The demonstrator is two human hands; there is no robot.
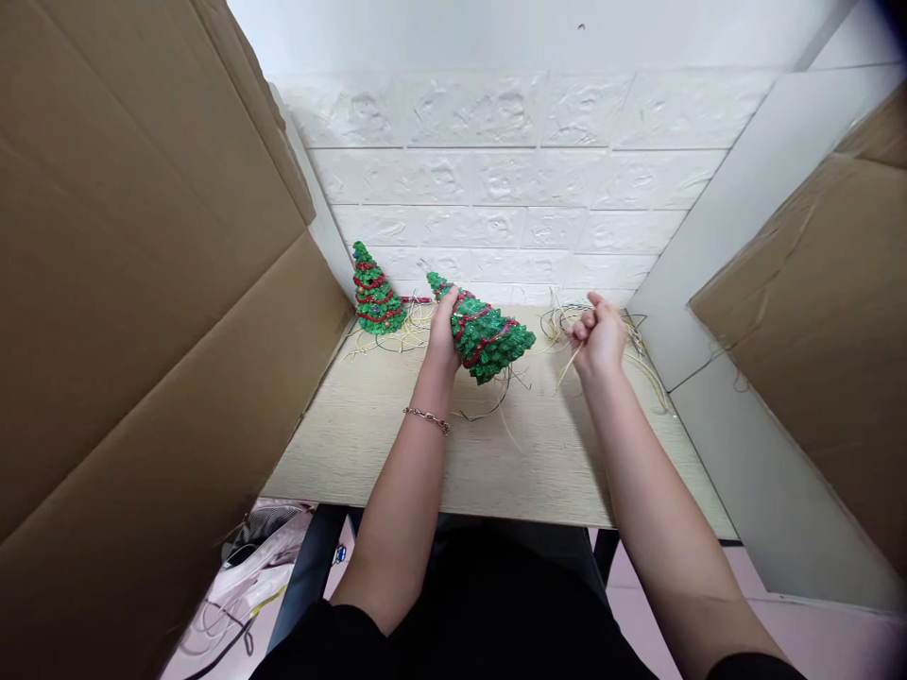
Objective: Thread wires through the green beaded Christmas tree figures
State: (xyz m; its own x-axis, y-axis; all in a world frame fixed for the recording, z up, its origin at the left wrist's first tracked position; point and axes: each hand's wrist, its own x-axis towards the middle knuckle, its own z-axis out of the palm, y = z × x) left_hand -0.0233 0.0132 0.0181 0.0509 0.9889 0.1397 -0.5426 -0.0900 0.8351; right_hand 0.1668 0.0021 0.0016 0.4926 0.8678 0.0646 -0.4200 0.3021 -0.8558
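Observation:
My left hand (443, 332) is wrapped around a small green Christmas tree ornament (490, 338) with a red garland, holding it above the table. The ornament is tilted, its tip toward the upper left and its wide base toward the lower right. Thin loose wires (506, 389) show below its base; I cannot tell whether they join it. To the right, apart from the ornament, my right hand (602, 335) has its fingers curled in and a thin yellowish wire (567, 369) coming out below them. A second Christmas tree ornament (376, 295) stands upright at the back left.
Tangled thin wires (641, 368) lie at the table's back right, and more (407, 337) lie around the standing tree. A slim red object (417, 299) is near the wall. Cardboard panels (162, 283) (814, 331) flank the wooden table (517, 482); white brick-pattern wall (488, 179) stands behind.

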